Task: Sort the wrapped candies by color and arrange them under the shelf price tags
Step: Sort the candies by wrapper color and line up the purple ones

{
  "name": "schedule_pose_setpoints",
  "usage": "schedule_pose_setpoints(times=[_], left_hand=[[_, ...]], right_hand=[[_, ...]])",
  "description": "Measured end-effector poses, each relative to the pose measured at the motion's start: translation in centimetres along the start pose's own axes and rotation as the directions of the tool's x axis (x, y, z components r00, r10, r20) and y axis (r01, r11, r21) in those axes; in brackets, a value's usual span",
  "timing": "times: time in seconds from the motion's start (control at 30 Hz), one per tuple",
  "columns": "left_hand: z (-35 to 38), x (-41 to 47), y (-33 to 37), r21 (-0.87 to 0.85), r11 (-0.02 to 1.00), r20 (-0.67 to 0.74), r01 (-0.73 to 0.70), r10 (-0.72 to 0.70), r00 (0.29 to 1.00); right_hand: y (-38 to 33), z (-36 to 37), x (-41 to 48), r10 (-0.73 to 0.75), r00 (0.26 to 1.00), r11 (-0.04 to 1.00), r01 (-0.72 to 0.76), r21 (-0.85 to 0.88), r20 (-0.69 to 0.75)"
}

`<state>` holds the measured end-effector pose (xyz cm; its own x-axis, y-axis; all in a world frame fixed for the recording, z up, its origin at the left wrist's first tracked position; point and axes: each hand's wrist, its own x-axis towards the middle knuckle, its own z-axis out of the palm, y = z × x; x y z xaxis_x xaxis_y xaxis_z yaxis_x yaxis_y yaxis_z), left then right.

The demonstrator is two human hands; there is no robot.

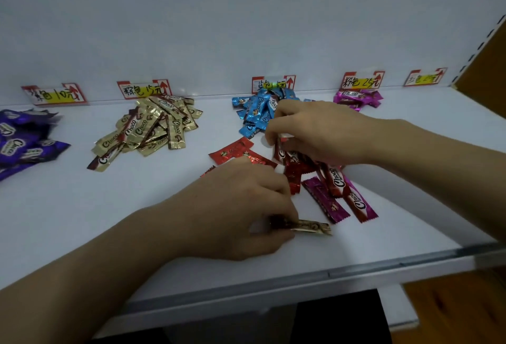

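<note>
Wrapped candies (297, 172) lie across the white shelf (82, 206) on my feed. They are all slim foil sticks with crimped ends, and many are printed "Choco". Five red-and-yellow price tags (143, 89) with handwritten marks run along the back wall at twelve o'clock.

Sorted heaps sit below four of the tags:
- a purple heap (19, 138) at nine o'clock
- a gold heap (153, 127) at ten o'clock
- a blue heap (256, 112) at twelve o'clock
- a small magenta heap (356, 98) at one o'clock

In the middle of the shelf I see a loose cluster that is mostly shiny red sticks. Two magenta sticks (325, 201) lie side by side on its five o'clock edge.

The left hand (241, 206) sits at the cluster's seven o'clock with its fingers curled. It pinches a gold candy (312, 228) by one end, and the free end points to three o'clock. I cannot tell whether that stick touches the shelf.

The right hand (315, 133) reaches in from three o'clock above the cluster, its fingertips pinching a red candy (279, 152) at the top of the cluster. The hands are apart, with red sticks between them.
</note>
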<state>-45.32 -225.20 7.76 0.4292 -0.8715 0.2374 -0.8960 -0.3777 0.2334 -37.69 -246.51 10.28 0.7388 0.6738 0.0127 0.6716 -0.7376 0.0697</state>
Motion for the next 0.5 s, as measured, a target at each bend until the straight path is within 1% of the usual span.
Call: schedule_pose_setpoints(times=[0.07,0.17,0.23,0.3,0.37,0.4,0.47,0.5], left_hand=[[0.0,-0.2,0.0,0.005,1.0,-0.022,-0.002,0.002,1.0],[-0.6,-0.6,-0.4,0.009,1.0,-0.085,0.019,-0.018,0.996],[-1.4,-0.9,-1.1,-0.03,0.995,-0.156,0.091,-0.094,0.983],[-2.7,-1.4,-2.0,-0.086,0.978,-0.253,0.19,-0.206,0.945],[-4.2,-1.9,-3.1,-0.109,0.937,-0.34,0.332,-0.349,0.873],[-4.8,-2.3,-3.8,-0.122,0.895,-0.364,0.43,-0.443,0.819],[-5.7,-3.6,-5.7,-0.165,0.783,-0.397,0.599,-0.609,0.687],[-5.8,-4.4,-6.7,-0.177,0.728,-0.413,0.662,-0.666,0.621]], right_hand=[[0.2,-0.3,-0.1,-0.015,0.999,1.0,0.015,-0.008,-0.031],[0.7,-1.1,-0.3,0.037,0.999,0.997,-0.035,0.074,-0.028],[1.1,-1.6,-0.2,0.081,0.996,0.985,-0.074,0.153,-0.041],[1.1,-2.0,0.2,0.133,0.988,0.949,-0.106,0.297,-0.072],[0.6,-2.3,1.0,0.187,0.979,0.88,-0.134,0.455,-0.075],[0.3,-2.4,1.7,0.215,0.975,0.838,-0.151,0.524,-0.064],[-0.4,-2.2,3.3,0.262,0.965,0.759,-0.193,0.622,-0.02],[-0.6,-2.0,4.4,0.284,0.959,0.722,-0.214,0.658,0.0]])
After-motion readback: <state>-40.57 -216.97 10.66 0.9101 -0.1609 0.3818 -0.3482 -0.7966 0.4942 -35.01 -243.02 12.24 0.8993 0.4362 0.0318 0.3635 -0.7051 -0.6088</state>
